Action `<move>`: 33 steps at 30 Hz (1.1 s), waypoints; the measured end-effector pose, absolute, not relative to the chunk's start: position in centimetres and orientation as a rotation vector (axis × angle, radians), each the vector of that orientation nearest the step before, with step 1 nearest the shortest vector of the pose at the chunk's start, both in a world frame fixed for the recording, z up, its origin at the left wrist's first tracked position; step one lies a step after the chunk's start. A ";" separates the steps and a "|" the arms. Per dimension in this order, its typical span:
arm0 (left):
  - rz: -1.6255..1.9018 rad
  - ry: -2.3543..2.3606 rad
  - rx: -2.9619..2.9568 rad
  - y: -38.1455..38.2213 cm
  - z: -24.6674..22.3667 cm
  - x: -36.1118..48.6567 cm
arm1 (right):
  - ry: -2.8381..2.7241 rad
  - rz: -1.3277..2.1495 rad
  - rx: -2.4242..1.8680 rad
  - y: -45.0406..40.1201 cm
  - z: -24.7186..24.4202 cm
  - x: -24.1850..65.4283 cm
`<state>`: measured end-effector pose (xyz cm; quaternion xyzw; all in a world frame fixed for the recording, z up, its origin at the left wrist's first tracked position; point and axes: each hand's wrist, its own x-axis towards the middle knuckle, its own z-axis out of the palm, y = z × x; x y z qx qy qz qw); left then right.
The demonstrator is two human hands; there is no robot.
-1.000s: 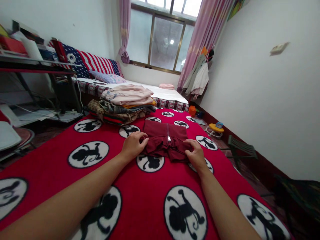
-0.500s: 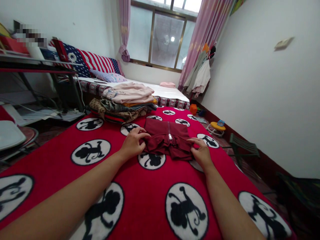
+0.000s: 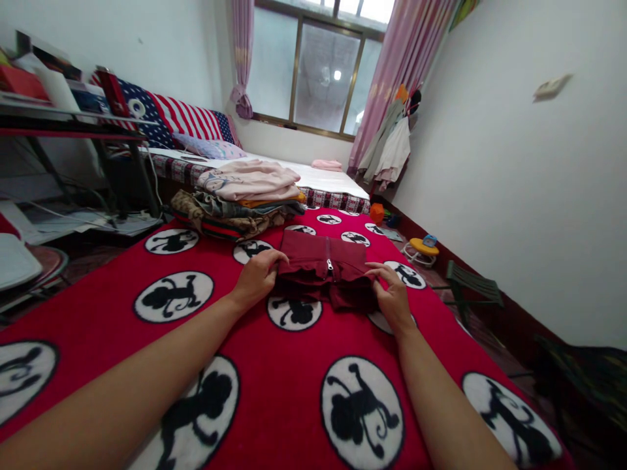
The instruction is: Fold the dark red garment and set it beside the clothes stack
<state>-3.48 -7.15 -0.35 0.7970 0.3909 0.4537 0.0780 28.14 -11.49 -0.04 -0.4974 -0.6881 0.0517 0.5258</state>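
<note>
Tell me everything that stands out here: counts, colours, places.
Plush monkey-printed blanket: 1, red, foreground
Folded zipped fabric garment: 1, maroon, on blanket
Folded clothes pile: 1, multicoloured, blanket's far left
Framed glass window: 1, grey, far wall
Long fabric curtains: 2, mauve, flanking window
Flat bed: 1, white, below window
Starred, striped cushion: 1, multicoloured, left wall
Hanging clothes: several, pale, right wall
Round stool: 1, yellow, right floor
Slatted folding stool: 1, green, right floor
Cluttered desk: 1, dark, left
Cylindrical flask: 1, red, on desk
Left hand, right hand: 2, bare, at garment's opposite edges
</note>
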 end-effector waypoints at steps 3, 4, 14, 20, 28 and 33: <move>1.375 1.160 2.401 -7.5 -0.1 -3.7 | -1.688 0.240 -1.206 -11.6 -0.1 28.2; 1.352 1.155 2.434 -7.6 0.0 -3.7 | -1.702 0.272 -1.236 -11.5 -0.4 28.4; 0.961 1.372 2.557 -7.7 1.6 -2.7 | -1.882 0.259 -1.272 -11.6 -0.4 28.1; 0.849 1.464 2.647 -6.0 7.3 2.7 | -1.875 0.190 -1.346 -11.9 -0.1 27.4; 0.539 1.569 2.679 -2.5 2.6 9.8 | -1.861 0.216 -1.324 -12.2 -0.5 27.4; 0.414 1.512 2.677 -1.6 0.0 9.2 | -1.516 0.103 -1.439 -11.6 -1.2 28.5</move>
